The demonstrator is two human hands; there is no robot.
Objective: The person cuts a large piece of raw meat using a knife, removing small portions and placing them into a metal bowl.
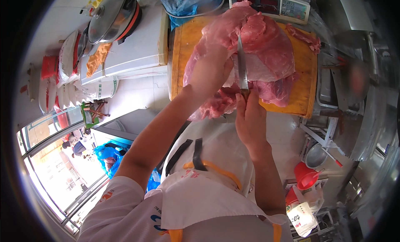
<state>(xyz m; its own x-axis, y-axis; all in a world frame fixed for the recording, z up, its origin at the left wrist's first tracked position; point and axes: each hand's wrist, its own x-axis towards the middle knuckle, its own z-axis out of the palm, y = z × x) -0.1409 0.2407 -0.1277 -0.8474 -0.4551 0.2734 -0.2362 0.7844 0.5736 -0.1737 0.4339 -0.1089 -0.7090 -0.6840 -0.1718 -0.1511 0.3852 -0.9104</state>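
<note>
A large slab of raw pink meat (273, 54) covers most of a yellow-brown cutting board (306, 85). My right hand (251, 119) is closed around the dark handle of a knife (241, 65). Its blade points away from me across the meat, with the tip against a fold near the top. To the left of the blade, my left hand (210, 73) rests on the meat. Its fingers are partly blurred and blend with the meat, so their grip is unclear. Loose, ragged meat hangs at the board's near edge.
Behind the board stand a digital scale (275, 6) and a basin lined with a blue bag (191, 2). On the left, a white freezer top (141, 42) carries a lidded pan (112, 19). Metal trays and a sink (371, 54) lie right. A red bucket (306, 175) sits lower right.
</note>
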